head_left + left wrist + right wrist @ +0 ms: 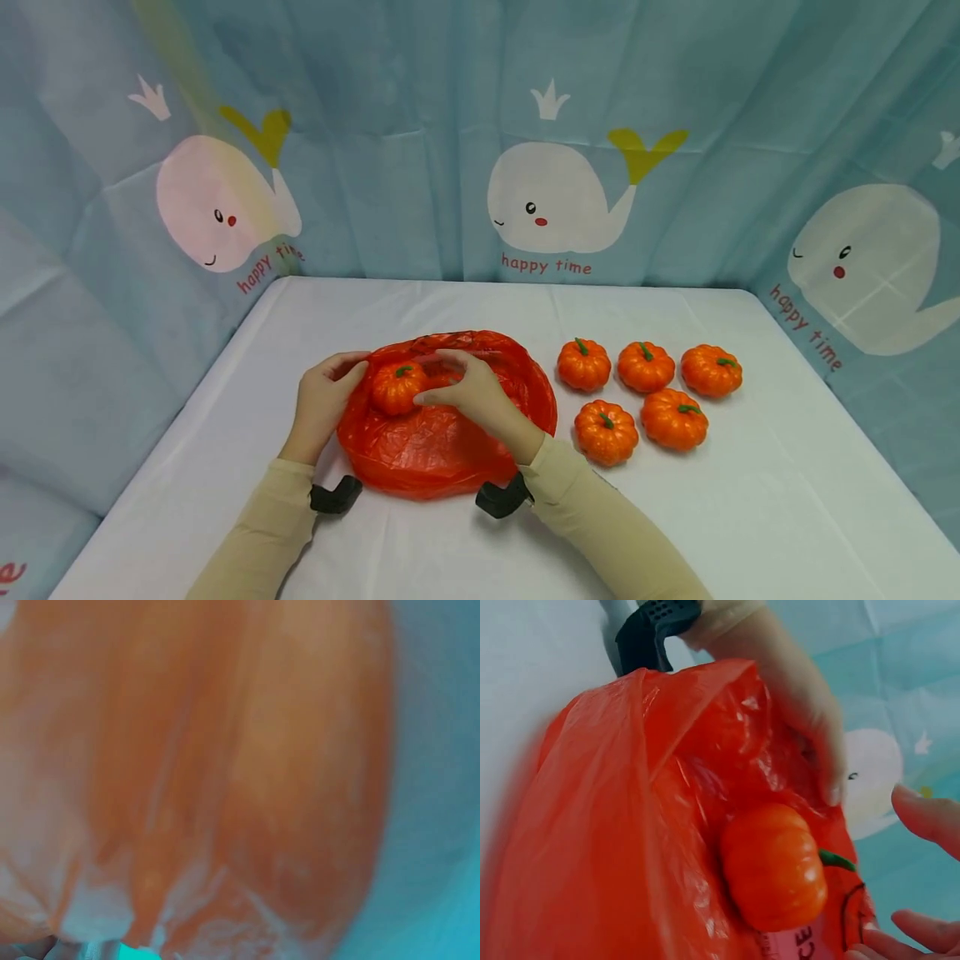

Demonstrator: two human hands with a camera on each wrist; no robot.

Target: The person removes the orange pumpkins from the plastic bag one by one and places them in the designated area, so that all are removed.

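Observation:
A red plastic bag (442,450) lies on the table with its mouth spread wide. Inside it, toward the left, is a small orange pumpkin (399,387) with a green stem; the right wrist view shows this pumpkin (774,868) against the red film. My left hand (325,400) grips the bag's left rim. Over the bag's mouth, my right hand (480,402) has its fingers spread beside the pumpkin and holds nothing. In the right wrist view its fingertips (922,930) stand apart from the pumpkin. Blurred red-orange film of the bag (300,750) fills most of the left wrist view.
Several more orange pumpkins (606,432) stand in two loose rows on the white table (780,500), right of the bag. A light blue curtain (405,183) with whale prints hangs behind and at both sides. Black wrist mounts (501,497) sit under both forearms.

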